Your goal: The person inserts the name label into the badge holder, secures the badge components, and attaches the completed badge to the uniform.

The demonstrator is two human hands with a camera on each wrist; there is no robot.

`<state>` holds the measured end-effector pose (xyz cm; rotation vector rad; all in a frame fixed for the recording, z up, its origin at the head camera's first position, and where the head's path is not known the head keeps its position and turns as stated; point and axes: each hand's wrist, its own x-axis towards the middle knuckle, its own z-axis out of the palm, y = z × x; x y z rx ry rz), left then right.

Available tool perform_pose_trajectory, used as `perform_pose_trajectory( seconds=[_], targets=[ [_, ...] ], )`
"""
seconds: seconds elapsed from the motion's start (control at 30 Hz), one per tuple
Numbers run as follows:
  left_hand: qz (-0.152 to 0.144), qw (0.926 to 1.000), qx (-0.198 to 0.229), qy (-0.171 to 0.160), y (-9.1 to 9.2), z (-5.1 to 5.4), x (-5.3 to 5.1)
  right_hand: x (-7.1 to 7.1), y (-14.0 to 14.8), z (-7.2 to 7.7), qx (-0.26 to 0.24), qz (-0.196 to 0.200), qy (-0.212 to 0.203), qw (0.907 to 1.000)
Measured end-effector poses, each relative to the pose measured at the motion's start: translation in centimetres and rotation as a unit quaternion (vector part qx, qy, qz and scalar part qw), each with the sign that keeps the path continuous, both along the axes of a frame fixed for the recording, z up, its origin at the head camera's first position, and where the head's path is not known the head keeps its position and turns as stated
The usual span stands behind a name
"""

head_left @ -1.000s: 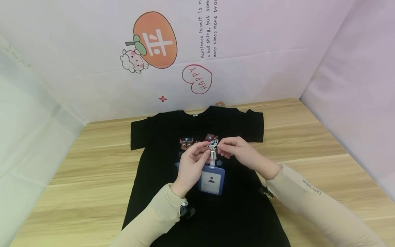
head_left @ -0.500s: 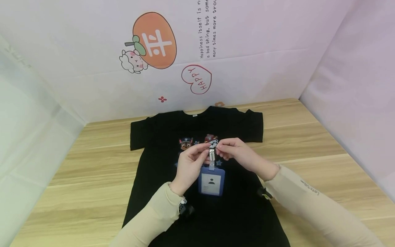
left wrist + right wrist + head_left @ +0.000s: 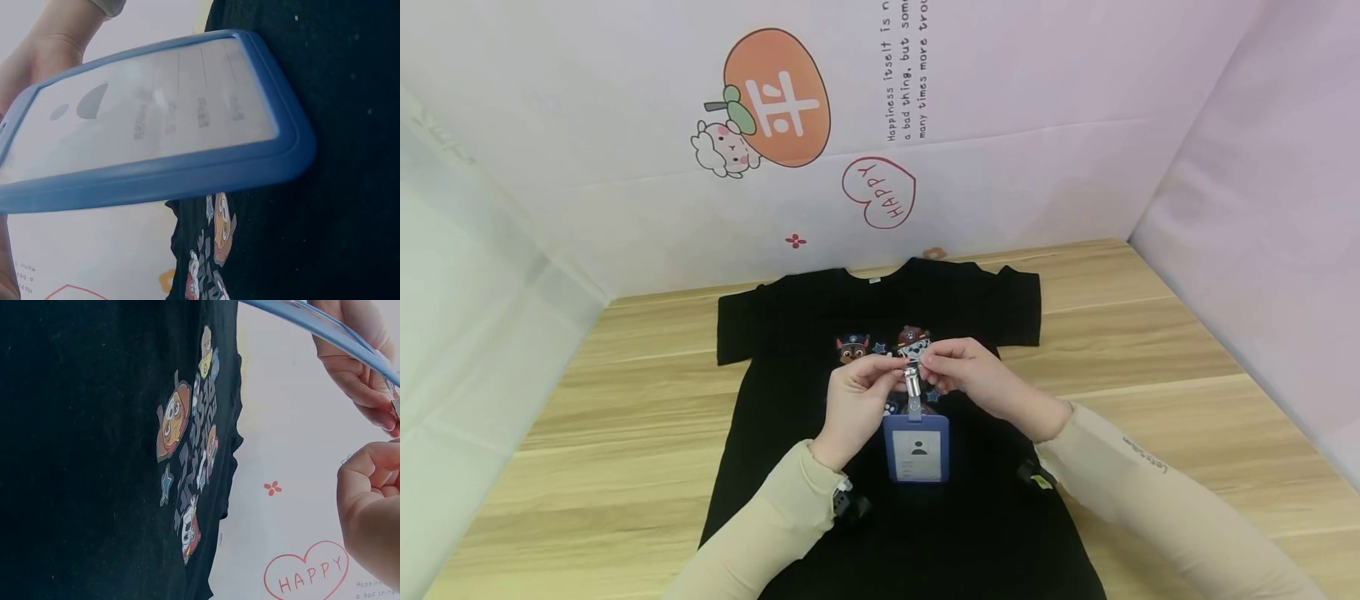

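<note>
A blue badge holder [image 3: 918,468] with a card behind its clear window hangs from a short clear strap and a metal clip [image 3: 912,382], in front of a black T-shirt [image 3: 805,325]. From the left, my left hand [image 3: 859,404] pinches the clip near its top between thumb and fingers. My right hand [image 3: 972,373] has its thumb and fingertips together at the clip's top end; what they pinch is too small to make out. In the left wrist view the badge holder [image 3: 150,178] fills much of the picture. The right wrist view catches its thin blue edge [image 3: 319,330] beside the fingers.
The T-shirt lies flat on a wooden table [image 3: 625,417], its collar toward the back, with cartoon dog heads [image 3: 852,348] printed on its chest. A white printed cloth [image 3: 1015,167] rises behind the table, and pale cloth walls [image 3: 475,275] stand at both sides.
Both hands have come down slightly, and the badge holder hangs a little lower with them. My right fingers have shifted a bit left, closer to the left fingertips.
</note>
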<state>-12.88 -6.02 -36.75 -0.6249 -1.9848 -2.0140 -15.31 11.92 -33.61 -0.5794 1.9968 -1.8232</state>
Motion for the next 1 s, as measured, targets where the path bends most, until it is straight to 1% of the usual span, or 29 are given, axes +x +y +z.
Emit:
perform_pose_trajectory(
  seconds=[0.17, 0.33, 0.5, 0.7, 0.83, 1.0],
  targets=[
    [0.001, 1.0000, 0.003, -0.007, -0.1, -0.2, -0.1, 0.1, -0.1, 0.0, -0.009, 0.003, -0.016, 0.9998],
    [0.005, 1.0000, -0.005, -0.006, -0.1, -0.2, -0.1, 0.0, -0.1, -0.1, -0.008, 0.009, -0.020, 0.9997],
    [0.006, 0.9999, -0.016, -0.003, -0.2, -0.2, -0.1, 0.0, -0.1, -0.5, -0.019, 0.013, -0.032, 0.9992],
    [0.008, 0.9997, -0.016, -0.015, -0.2, -0.4, -0.1, 0.1, -0.2, -0.9, -0.036, 0.014, -0.047, 0.9982],
    [0.006, 0.9998, -0.009, -0.019, -0.3, -0.5, -0.1, 0.2, -0.3, -1.0, -0.040, 0.013, -0.048, 0.9980],
    [-0.005, 0.9999, -0.005, -0.010, -0.3, -0.6, -0.1, 0.4, -0.4, -1.0, -0.038, 0.018, -0.047, 0.9980]
  ],
)
